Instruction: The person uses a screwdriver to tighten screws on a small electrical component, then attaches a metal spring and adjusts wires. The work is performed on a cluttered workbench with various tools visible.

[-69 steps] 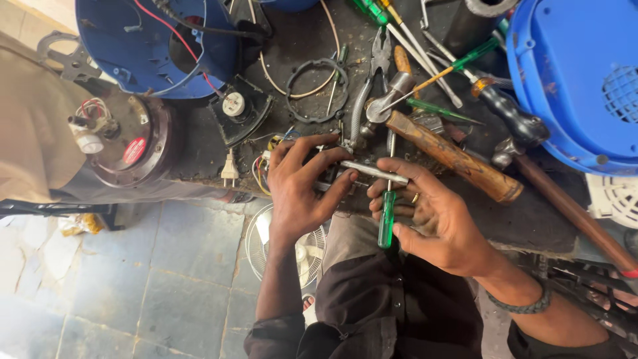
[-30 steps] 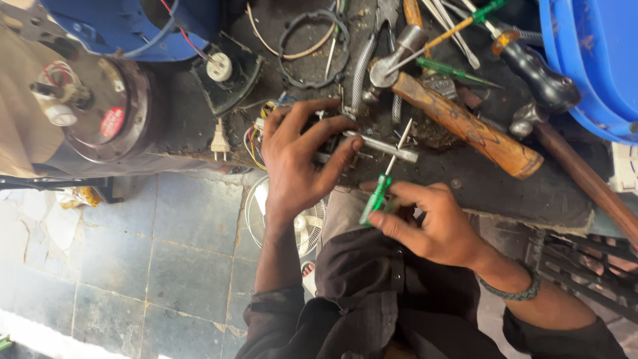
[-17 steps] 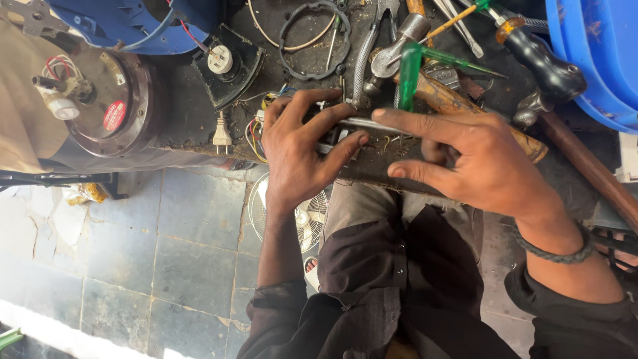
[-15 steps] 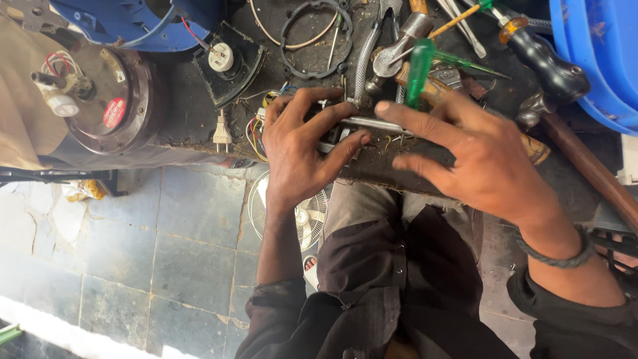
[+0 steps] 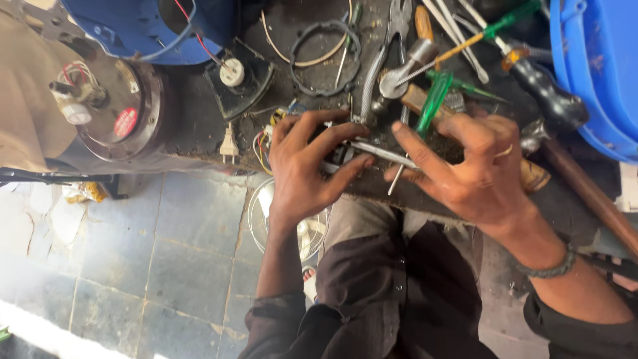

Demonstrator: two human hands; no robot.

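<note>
At the near edge of the surface (image 5: 199, 136): both hands work over one small part.
Left hand (image 5: 307, 174): fingers spread and curled down over a small dark assembly (image 5: 340, 157), tips pressing on it; thumb reaches toward the right hand.
Right hand (image 5: 473, 170): fingers half-closed around the green-handled screwdriver (image 5: 433, 100); a ring shows on one finger, a dark band at the wrist.
Green-handled screwdriver: handle stands up past the right fingers, tilted away from the person; where its tip sits cannot be told.
Thin metal rod (image 5: 382, 151): lies between the two sets of fingers, running from the left fingertips to under the right forefinger.
Coloured wires (image 5: 262, 141): just beside the left fingers, on their outer side.
White plug (image 5: 228, 145): further out from the left fingers, lying apart on the surface.
Wooden-handled hammer (image 5: 535, 174): partly under the right hand, handle end showing beyond its knuckles.
Beyond the fingertips: a black ring (image 5: 324, 58), a flexible metal hose (image 5: 372, 85) and loose hand tools.
Grey round motor housing (image 5: 116, 113): well apart, far out from the left hand.
Blue tub (image 5: 598, 66): well beyond the right hand.
Below the surface: a white fan (image 5: 307, 229) on the tiled floor (image 5: 166, 252).
</note>
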